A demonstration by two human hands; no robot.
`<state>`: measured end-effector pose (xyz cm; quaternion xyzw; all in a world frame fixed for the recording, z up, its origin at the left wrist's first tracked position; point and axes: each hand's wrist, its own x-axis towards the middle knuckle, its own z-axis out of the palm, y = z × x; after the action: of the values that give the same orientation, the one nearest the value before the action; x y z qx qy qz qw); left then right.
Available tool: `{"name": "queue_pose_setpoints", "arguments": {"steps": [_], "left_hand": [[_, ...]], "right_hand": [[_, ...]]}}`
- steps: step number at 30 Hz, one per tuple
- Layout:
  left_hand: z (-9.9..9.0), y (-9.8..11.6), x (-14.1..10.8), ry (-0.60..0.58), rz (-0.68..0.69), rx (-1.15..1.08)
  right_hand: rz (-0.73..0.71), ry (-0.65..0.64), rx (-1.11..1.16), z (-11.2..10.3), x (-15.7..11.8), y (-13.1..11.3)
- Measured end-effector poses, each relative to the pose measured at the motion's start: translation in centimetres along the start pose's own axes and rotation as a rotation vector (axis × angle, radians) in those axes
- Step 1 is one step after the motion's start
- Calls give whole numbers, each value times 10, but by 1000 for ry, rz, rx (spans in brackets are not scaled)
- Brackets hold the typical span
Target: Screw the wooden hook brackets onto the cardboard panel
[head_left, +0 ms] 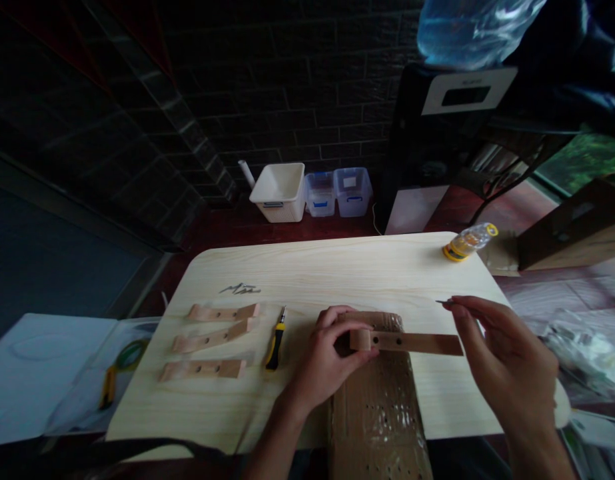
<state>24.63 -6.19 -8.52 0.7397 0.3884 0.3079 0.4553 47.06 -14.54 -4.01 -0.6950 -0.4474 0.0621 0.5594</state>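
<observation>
My left hand (pixel 332 353) grips the left end of a wooden piece (pixel 417 343) with dark holes, which lies across a taped cardboard box (pixel 377 413). Just past the piece's right end, my right hand (pixel 497 353) pinches a small screw (pixel 443 302), its tip pointing left. A yellow and black screwdriver (pixel 275 343) lies left of my left hand. Farther left are a lower wooden piece (pixel 204 369), a middle one (pixel 212 335) and an upper one (pixel 222 313), each with holes. Several screws (pixel 240 289) lie loose behind them.
A clear bottle with a yellow base (pixel 470 242) stands at the back right of the table (pixel 337 260). Beyond the table are a white bin (pixel 280 193), clear containers (pixel 352 192) and a water dispenser (pixel 427 147). An open clear box (pixel 122 360) sits at the left.
</observation>
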Motion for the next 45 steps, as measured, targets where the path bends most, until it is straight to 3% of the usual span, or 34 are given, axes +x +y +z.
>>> {"name": "queue_pose_setpoints", "arguments": {"steps": [9,20,41,45], "left_hand": [[1,-2,0,-3,-47,30],[3,-1,2,23,-41,13],[0,-1,2,2,-25,-19],[0,-2,1,-2,-32,-9]], "right_hand": [[-6,-98,-70,7,-4,3],[229,-196,23,12,-4,25],[179,-271,0,18,-4,19],[45,-166,-113,12,0,15]]}}
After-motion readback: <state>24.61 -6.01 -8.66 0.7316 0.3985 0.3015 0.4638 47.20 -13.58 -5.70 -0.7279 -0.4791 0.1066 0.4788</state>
